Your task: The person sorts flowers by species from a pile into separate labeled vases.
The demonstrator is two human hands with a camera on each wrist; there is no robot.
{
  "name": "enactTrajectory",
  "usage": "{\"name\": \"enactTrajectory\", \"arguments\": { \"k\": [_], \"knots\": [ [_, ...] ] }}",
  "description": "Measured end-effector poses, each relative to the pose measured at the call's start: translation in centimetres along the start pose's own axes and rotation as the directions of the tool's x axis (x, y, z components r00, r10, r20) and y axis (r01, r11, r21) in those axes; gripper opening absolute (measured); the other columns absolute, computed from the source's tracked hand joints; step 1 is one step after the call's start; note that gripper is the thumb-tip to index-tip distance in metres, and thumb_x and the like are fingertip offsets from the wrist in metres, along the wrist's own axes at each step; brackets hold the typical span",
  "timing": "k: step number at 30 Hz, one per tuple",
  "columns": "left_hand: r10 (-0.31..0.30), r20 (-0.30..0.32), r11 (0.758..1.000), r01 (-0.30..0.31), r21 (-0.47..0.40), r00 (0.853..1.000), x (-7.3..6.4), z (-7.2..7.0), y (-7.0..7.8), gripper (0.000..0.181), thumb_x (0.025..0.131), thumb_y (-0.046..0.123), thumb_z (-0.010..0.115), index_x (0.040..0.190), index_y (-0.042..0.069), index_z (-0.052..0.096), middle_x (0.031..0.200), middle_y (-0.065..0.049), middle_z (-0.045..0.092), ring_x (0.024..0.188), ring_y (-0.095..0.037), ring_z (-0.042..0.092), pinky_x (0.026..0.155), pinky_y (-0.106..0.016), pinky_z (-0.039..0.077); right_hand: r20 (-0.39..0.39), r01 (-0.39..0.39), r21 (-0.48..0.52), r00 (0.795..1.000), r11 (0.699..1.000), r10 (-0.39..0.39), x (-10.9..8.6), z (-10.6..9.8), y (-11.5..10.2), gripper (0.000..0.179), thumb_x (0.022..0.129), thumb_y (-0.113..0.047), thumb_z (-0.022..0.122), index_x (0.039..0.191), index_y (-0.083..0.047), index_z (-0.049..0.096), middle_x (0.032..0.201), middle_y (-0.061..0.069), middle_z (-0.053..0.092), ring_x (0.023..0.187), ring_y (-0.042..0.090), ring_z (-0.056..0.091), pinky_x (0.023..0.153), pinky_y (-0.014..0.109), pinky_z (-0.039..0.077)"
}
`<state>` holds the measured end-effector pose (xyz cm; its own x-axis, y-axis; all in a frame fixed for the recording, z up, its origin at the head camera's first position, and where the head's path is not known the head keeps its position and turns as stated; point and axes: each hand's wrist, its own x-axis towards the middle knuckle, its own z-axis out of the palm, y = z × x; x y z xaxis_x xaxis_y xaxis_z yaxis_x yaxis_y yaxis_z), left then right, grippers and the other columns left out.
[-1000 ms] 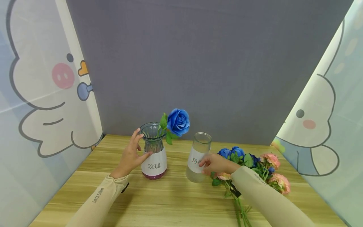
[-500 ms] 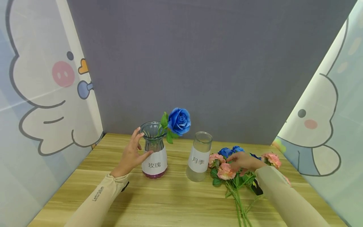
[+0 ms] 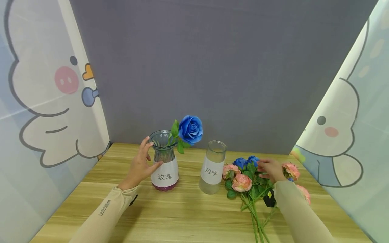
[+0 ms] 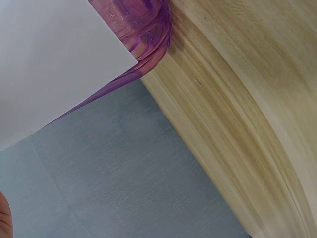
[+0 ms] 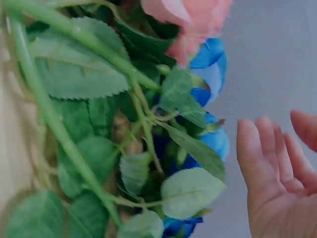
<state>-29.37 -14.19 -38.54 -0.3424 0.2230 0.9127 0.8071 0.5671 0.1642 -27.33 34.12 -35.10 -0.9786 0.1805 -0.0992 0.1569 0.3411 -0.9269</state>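
Observation:
My left hand (image 3: 138,168) holds a ribbed glass vase (image 3: 165,155) at its left side, fingers at the flared rim and thumb in front of the neck. The vase has a white paper label and a purple base. One blue rose (image 3: 190,130) stands in it, leaning right. In the left wrist view the label (image 4: 59,64) and purple base (image 4: 136,29) show. My right hand (image 3: 271,168) is over the flowers on the right, fingers loosely bent, beside the blue roses (image 3: 247,162). The right wrist view shows that palm with nothing in it, apart from the leaves (image 5: 190,191).
A straight clear glass vase (image 3: 211,168) with a white label stands between the hands. Pink flowers (image 3: 242,183) lie with the blue ones on the wooden table (image 3: 182,216), stems (image 3: 256,219) toward the front. A grey backdrop (image 3: 212,67) rises behind; printed cloths (image 3: 45,101) flank the sides.
My right hand has moved right, from in front of the clear vase to over the flowers and then to beside the blue roses. The left hand and its vase stay put.

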Motion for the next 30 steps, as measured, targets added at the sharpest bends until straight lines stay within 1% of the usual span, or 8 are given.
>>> {"name": "enactTrajectory", "arguments": {
  "k": [4,8,10,14,16,20,25,30],
  "knots": [
    [0.004,-0.009,1.000,-0.004,0.001,1.000,-0.1,0.0,0.0,0.071,0.090,0.052,0.055,0.130,-0.005,0.040,0.136,-0.037,0.038,0.059,-0.018,0.048,0.048,-0.028,0.041,-0.073,-0.006,0.106,0.997,0.994,0.014,0.1,0.0,0.5,0.050,0.099,-0.013,0.052,0.137,0.015,0.037,0.079,0.001,0.063,0.066,0.010,0.062,0.062,0.031,0.056],
    [0.016,-0.021,1.000,-0.016,-0.006,1.000,0.0,0.1,-0.1,0.069,0.091,0.050,0.055,0.130,-0.005,0.040,0.136,-0.037,0.038,0.058,-0.019,0.048,0.048,-0.029,0.041,-0.095,-0.008,0.125,0.995,0.992,0.020,-0.2,-0.5,0.7,0.049,0.098,-0.013,0.053,0.135,0.016,0.038,0.074,-0.001,0.063,0.064,0.009,0.063,0.061,0.029,0.056],
    [0.019,-0.023,1.000,-0.019,-0.009,1.000,0.0,0.1,-0.1,0.068,0.092,0.049,0.055,0.130,-0.005,0.039,0.136,-0.037,0.037,0.058,-0.019,0.048,0.048,-0.029,0.041,-0.077,-0.017,0.114,0.997,0.993,0.026,-0.4,-0.8,0.9,0.047,0.098,-0.012,0.053,0.132,0.017,0.040,0.073,0.000,0.063,0.064,0.010,0.063,0.061,0.030,0.056],
    [0.011,-0.012,1.000,-0.011,-0.006,1.000,0.0,0.1,-0.2,0.069,0.091,0.050,0.056,0.131,-0.005,0.039,0.136,-0.037,0.037,0.058,-0.020,0.048,0.047,-0.029,0.041,-0.012,-0.076,0.121,0.997,0.990,0.078,-0.6,-0.8,1.5,0.039,0.096,-0.010,0.054,0.123,0.018,0.047,0.072,0.003,0.062,0.060,0.010,0.062,0.060,0.032,0.056],
    [0.004,-0.004,1.000,-0.004,-0.005,1.000,0.0,0.1,-0.2,0.070,0.090,0.051,0.056,0.131,-0.004,0.039,0.137,-0.037,0.037,0.059,-0.020,0.048,0.047,-0.029,0.041,0.026,-0.113,0.127,0.994,0.985,0.110,-0.6,-0.6,1.8,0.036,0.096,-0.010,0.055,0.120,0.017,0.048,0.070,0.003,0.061,0.058,0.010,0.061,0.059,0.031,0.056],
    [0.001,0.004,1.000,-0.001,-0.005,1.000,0.0,0.1,-0.1,0.071,0.090,0.052,0.056,0.131,-0.004,0.039,0.137,-0.036,0.036,0.059,-0.021,0.048,0.048,-0.030,0.041,0.066,-0.164,0.105,0.985,0.981,0.157,-0.8,-0.1,2.4,0.031,0.096,-0.009,0.055,0.117,0.014,0.049,0.065,0.001,0.059,0.056,0.009,0.060,0.057,0.030,0.054],
    [0.004,0.003,1.000,-0.004,-0.011,1.000,0.0,0.0,-0.1,0.072,0.090,0.052,0.055,0.130,-0.005,0.039,0.137,-0.037,0.036,0.058,-0.021,0.048,0.048,-0.029,0.041,0.098,-0.209,0.012,0.974,0.978,0.206,-1.5,0.5,3.0,0.021,0.094,-0.008,0.058,0.105,0.010,0.059,0.063,0.002,0.060,0.053,0.009,0.060,0.054,0.028,0.054],
    [0.004,-0.005,1.000,-0.004,-0.008,1.000,0.0,0.1,-0.1,0.070,0.091,0.051,0.054,0.130,-0.005,0.039,0.136,-0.037,0.037,0.059,-0.019,0.048,0.048,-0.028,0.041,0.197,-0.215,-0.105,0.953,0.971,0.232,-2.3,0.7,3.4,0.015,0.093,-0.008,0.060,0.095,0.006,0.066,0.060,0.002,0.060,0.049,0.007,0.058,0.051,0.027,0.053]
  ]
}}
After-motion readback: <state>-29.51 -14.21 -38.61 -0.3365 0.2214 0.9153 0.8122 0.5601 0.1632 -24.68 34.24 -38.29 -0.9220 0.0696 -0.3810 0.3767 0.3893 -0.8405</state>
